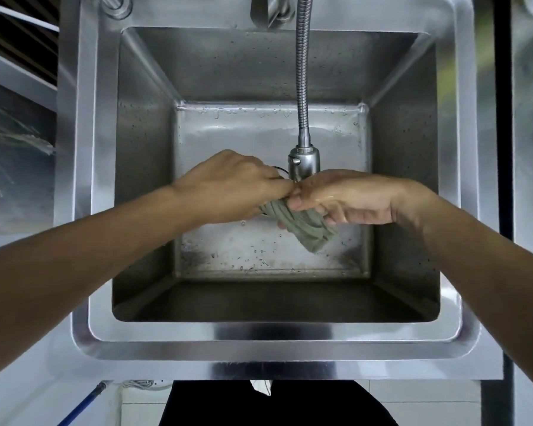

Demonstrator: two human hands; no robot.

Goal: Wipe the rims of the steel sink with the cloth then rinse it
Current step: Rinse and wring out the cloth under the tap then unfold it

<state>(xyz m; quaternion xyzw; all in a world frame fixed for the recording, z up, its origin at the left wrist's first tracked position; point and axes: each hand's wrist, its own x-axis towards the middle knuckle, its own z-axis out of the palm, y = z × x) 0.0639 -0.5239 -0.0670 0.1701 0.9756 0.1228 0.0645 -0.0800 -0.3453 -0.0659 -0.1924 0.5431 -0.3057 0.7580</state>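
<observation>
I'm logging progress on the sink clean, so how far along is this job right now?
Rim wiping looks over: the steel sink's rim is free, and the grey-green cloth has moved over the basin. In hand: the left hand and right hand twist the bunched cloth just below the flexible metal faucet's head, which looks like rinsing or wringing. Running water isn't clearly visible. Left: finishing the rinse.

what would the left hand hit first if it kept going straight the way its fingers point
Most likely the right hand: the left hand points rightward, fingertips already meeting it over the twisted grey-green cloth, just below the steel spray faucet head. Depth is unclear.
</observation>
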